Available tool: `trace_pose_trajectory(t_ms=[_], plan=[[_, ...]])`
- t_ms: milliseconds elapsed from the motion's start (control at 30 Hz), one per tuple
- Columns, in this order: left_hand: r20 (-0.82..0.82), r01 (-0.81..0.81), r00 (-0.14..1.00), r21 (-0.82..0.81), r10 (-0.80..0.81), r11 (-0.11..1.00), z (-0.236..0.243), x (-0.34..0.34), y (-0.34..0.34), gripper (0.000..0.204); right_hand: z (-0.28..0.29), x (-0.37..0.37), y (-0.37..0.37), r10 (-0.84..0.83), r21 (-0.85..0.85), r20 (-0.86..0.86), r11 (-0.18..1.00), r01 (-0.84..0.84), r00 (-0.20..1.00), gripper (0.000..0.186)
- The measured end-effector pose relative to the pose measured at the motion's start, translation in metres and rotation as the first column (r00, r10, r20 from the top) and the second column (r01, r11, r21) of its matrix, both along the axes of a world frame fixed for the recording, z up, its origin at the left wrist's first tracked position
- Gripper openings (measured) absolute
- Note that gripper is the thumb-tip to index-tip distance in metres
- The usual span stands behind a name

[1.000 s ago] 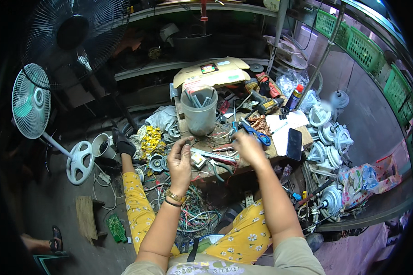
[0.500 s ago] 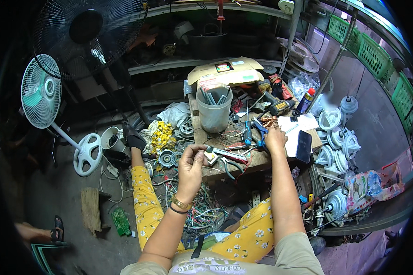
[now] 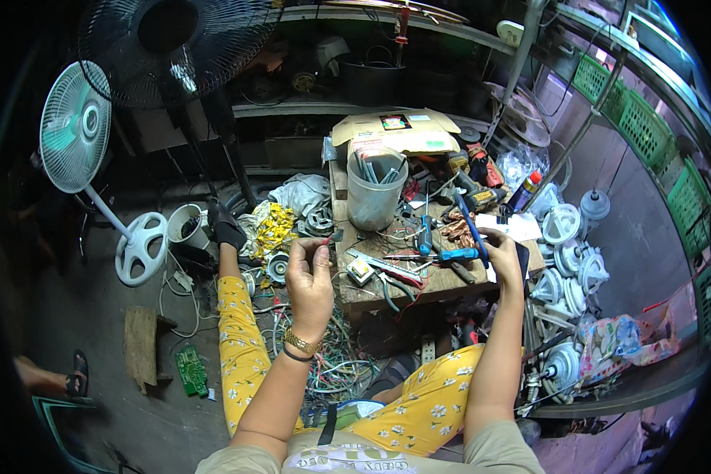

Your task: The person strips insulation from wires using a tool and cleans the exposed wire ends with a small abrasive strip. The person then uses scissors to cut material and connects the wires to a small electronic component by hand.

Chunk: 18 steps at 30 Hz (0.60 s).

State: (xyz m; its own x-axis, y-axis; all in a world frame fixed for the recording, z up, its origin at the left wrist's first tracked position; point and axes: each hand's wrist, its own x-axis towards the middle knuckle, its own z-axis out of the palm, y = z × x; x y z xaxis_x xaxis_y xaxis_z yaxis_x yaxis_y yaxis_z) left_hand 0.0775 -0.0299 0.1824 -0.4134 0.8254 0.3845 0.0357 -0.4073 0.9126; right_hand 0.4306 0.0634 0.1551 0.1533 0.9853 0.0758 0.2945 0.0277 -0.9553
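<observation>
Thumb and fingers of my left hand [image 3: 311,280] pinch a small red-and-dark piece [image 3: 334,238], held up by the wooden bench's near left corner. My right hand [image 3: 502,257] is closed around a long blue-handled tool [image 3: 472,225] above the bench; its exact kind is unclear. Just left of that tool, a blue-handled screwdriver [image 3: 457,255] lies flat, and another screwdriver [image 3: 425,235] points away from me. On the near edge of the bench [image 3: 442,286] are a small white-and-yellow block [image 3: 360,271], a utility knife [image 3: 387,268] and dark-handled pliers [image 3: 395,292]. Copper wire [image 3: 458,231] is bunched behind the blue tool.
A translucent bucket [image 3: 375,201] of strips stands on the bench near a drill [image 3: 482,196] and spray can [image 3: 524,191]. Tangled wires [image 3: 336,351] cover the floor between my legs. Fan motor parts [image 3: 565,261] crowd the right. A white fan [image 3: 75,126] and someone's foot [image 3: 77,375] are left.
My right hand has lifted the blue-handled tool and shifted right and nearer. My left hand has moved left with the small piece, away from the white-and-yellow block. The whole view has shifted slightly.
</observation>
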Motion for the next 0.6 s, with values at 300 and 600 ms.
trace_pose_trajectory(t_ms=[300, 600], plan=[[-0.130, -0.064, 0.989, 0.051, 0.071, 0.997, 0.018, -0.004, 0.003, 0.007, 0.056, -0.172, -0.090, 0.616, 0.216, -0.480, 0.773, -0.597, 0.624, 0.058], [-0.107, -0.186, 0.974, 0.131, 0.200, 0.974, 0.020, -0.010, 0.017, 0.006, 0.019, -0.194, -0.094, 0.605, -0.019, -0.449, 0.729, -0.684, 0.657, 0.067]])
